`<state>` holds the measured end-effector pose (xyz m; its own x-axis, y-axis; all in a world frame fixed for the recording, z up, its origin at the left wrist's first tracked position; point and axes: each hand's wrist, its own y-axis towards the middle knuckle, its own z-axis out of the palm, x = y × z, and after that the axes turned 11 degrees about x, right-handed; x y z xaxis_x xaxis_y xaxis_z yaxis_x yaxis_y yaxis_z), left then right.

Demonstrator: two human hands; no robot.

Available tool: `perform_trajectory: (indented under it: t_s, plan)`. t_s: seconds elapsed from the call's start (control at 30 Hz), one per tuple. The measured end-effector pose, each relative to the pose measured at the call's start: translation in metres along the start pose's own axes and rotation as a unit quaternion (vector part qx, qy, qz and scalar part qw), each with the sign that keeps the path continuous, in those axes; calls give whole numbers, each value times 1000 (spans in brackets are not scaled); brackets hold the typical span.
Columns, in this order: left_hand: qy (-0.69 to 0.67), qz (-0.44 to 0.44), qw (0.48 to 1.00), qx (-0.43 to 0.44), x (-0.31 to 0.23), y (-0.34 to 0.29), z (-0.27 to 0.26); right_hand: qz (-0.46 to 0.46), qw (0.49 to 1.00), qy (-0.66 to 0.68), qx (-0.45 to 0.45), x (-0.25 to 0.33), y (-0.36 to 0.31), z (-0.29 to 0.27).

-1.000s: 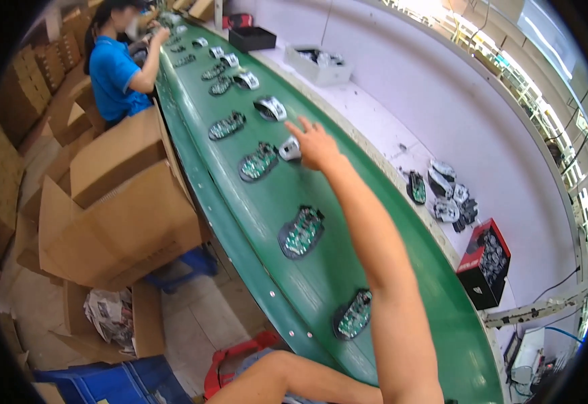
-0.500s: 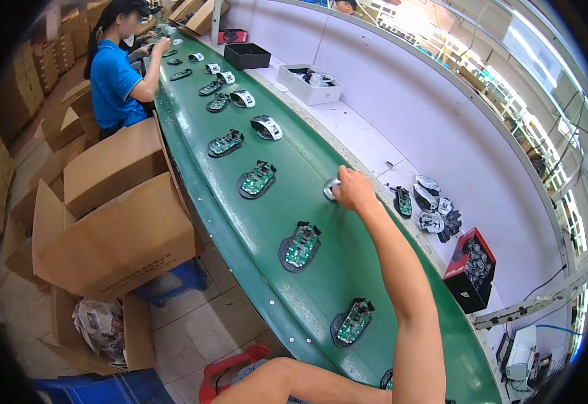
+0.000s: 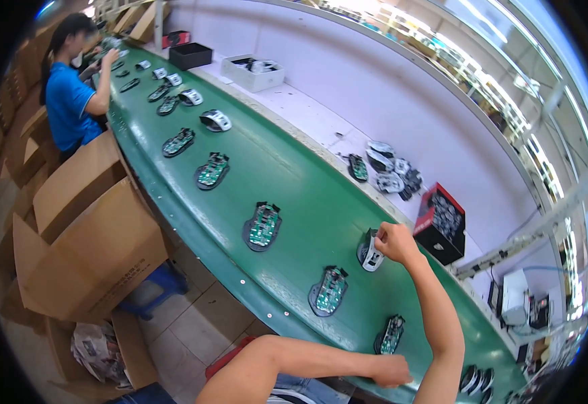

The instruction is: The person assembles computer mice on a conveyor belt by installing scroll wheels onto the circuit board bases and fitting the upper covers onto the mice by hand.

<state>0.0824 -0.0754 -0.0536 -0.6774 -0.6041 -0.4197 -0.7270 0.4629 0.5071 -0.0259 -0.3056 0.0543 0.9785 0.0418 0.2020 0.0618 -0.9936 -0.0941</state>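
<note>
Shell [image 3: 373, 260], pinched in the right hand's [image 3: 396, 242] grip, has come nearer along the green belt [image 3: 301, 176], now beside a board [image 3: 329, 291], likely easier to work; left hand [image 3: 391, 370] curled, cannot tell if holding anything.

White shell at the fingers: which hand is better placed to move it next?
Probably the right hand: its fingers are at the white shell, while the left hand is well away from it.
</note>
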Motion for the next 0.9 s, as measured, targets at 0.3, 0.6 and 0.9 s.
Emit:
perform_trajectory:
  t_s: [0.3,0.6,0.9]
  plan:
    - [51,10,999,7,-9,-17,-31,99,994,-19,-48,-26,-109,1]
    - [35,29,999,11,-14,-10,-23,98,976,85,-176,-11,-107,71]
    - [46,53,997,16,-30,-16,-24,95,849,426,-298,22,-238,1]
